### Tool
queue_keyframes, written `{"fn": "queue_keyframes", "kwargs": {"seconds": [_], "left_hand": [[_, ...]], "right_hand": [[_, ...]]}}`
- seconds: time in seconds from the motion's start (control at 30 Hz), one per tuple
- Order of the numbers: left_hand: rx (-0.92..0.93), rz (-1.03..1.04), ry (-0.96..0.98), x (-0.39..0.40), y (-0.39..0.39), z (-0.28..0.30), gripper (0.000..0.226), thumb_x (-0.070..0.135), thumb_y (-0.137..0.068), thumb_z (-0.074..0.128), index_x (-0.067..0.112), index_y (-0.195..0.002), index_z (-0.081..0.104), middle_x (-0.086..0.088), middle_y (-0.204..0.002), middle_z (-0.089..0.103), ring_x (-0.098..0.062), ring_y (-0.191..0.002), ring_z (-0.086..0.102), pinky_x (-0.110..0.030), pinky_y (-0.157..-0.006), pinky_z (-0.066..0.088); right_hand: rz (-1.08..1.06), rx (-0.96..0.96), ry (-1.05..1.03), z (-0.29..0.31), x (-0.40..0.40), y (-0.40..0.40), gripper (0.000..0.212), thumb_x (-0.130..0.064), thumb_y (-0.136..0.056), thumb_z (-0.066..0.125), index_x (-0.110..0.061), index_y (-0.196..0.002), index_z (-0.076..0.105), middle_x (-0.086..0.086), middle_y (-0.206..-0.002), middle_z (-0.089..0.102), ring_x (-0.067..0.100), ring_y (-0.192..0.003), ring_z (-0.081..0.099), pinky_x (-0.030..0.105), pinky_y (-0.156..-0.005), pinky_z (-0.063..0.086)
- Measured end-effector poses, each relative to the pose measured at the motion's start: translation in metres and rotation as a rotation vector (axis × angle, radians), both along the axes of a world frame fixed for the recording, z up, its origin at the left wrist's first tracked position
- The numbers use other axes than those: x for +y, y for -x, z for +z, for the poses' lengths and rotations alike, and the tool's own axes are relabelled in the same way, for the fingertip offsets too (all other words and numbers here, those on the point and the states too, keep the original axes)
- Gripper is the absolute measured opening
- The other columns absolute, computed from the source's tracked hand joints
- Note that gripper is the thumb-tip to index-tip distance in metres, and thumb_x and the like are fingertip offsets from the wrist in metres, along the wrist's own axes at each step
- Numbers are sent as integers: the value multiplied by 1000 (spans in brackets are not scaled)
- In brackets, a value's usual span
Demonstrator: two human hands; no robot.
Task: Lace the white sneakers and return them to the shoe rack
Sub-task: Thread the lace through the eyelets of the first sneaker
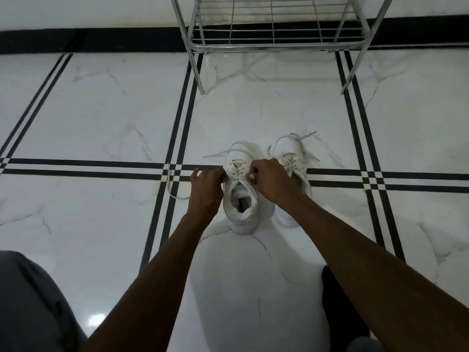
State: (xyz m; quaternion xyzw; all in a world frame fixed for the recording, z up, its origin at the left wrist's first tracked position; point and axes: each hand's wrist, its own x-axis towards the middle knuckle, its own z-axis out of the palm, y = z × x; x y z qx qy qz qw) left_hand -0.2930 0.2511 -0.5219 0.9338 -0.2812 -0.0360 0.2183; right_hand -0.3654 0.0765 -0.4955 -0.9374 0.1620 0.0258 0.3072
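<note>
Two white sneakers stand side by side on the marble floor, toes pointing away from me. The left sneaker (241,207) is partly laced, and its lace (215,154) trails loose to the left. My left hand (206,185) pinches the left edge of its upper near the top eyelets. My right hand (272,180) pinches the right edge of the same sneaker. The right sneaker (291,153) is half hidden behind my right hand, with its lace ends (305,141) spread loose over the toe.
A chrome wire shoe rack (274,44) stands ahead against the wall, its lowest shelf bare. Another loose lace end (168,184) lies on the floor to the left. My grey-clad knee (30,301) fills the bottom left. A dark shape (340,301) sits under my right forearm.
</note>
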Motion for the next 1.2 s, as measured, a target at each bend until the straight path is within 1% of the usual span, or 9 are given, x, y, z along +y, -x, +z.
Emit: {"fn": "queue_keyframes", "kwargs": {"seconds": [0.17, 0.33, 0.43, 0.57, 0.7, 0.8, 0.97, 1.07, 1.2], "left_hand": [[196, 114, 187, 11, -1, -5, 32, 7, -84, 50, 23, -90, 77, 3, -80, 78, -23, -74, 72, -63, -95, 51], [320, 154, 306, 11, 7, 6, 39, -14, -74, 55, 11, -89, 80, -3, -84, 79, -19, -76, 72, -32, -73, 58], [316, 253, 371, 7, 15, 4, 37, -14, -76, 55, 10, -89, 81, -2, -85, 79, 2, -65, 64, -14, -65, 51], [381, 391, 478, 2, 23, -1, 21, 3, -89, 62, 10, -94, 82, 1, -89, 79, 6, -80, 66, -27, -86, 56], [441, 439, 523, 2, 23, 1, 17, 6, -91, 65, 7, -96, 81, -6, -92, 80, -5, -82, 69, -32, -90, 57], [460, 459, 558, 3, 24, -1, 18, 5, -91, 64, 6, -99, 81, -7, -95, 80, -8, -86, 71, -33, -92, 57], [543, 486, 621, 5, 23, -5, 16, 10, -92, 68, 7, -102, 80, -8, -98, 80, -17, -98, 74, -35, -94, 57], [533, 454, 561, 7, 20, -4, 16, 7, -92, 67, 5, -101, 80, -8, -98, 80, -16, -93, 73, -33, -91, 57], [403, 259, 335, 7, 5, 3, 18, 3, -93, 63, 9, -94, 81, -5, -93, 80, -9, -78, 68, -18, -72, 52]], "right_hand": [[-54, -7, 20, -5, 3, 1, 7, -18, -87, 63, -13, -82, 63, 9, -84, 71, 23, -77, 57, 30, -64, 37], [-121, 23, 72, -14, 8, 0, 9, -12, -86, 59, -10, -85, 67, 12, -87, 70, 29, -87, 64, 30, -63, 39], [-136, 33, 81, -13, 8, -3, 11, -10, -85, 60, -8, -87, 70, 13, -88, 72, 30, -90, 65, 29, -65, 42], [-172, 63, 33, -6, 8, -3, 11, -8, -82, 62, -5, -83, 73, 12, -89, 76, 28, -85, 64, 27, -66, 41], [-183, 68, -41, -3, 7, -2, 11, -6, -80, 64, -5, -80, 75, 11, -89, 78, 29, -90, 69, 24, -71, 44], [-181, 49, -78, -3, 7, 2, 11, -5, -78, 65, -7, -76, 76, 10, -86, 79, 32, -90, 70, 31, -77, 55], [-156, 48, -83, -3, 6, 5, 14, -3, -79, 62, -5, -79, 75, 11, -87, 78, 34, -89, 69, 38, -80, 56], [-156, 66, -73, -4, 8, 2, 13, -5, -80, 63, -6, -78, 76, 9, -87, 78, 31, -89, 70, 32, -76, 55], [-136, 79, -94, 1, 5, 5, 10, -9, -86, 67, -3, -87, 75, 13, -92, 77, 28, -89, 71, 29, -70, 51]]}}
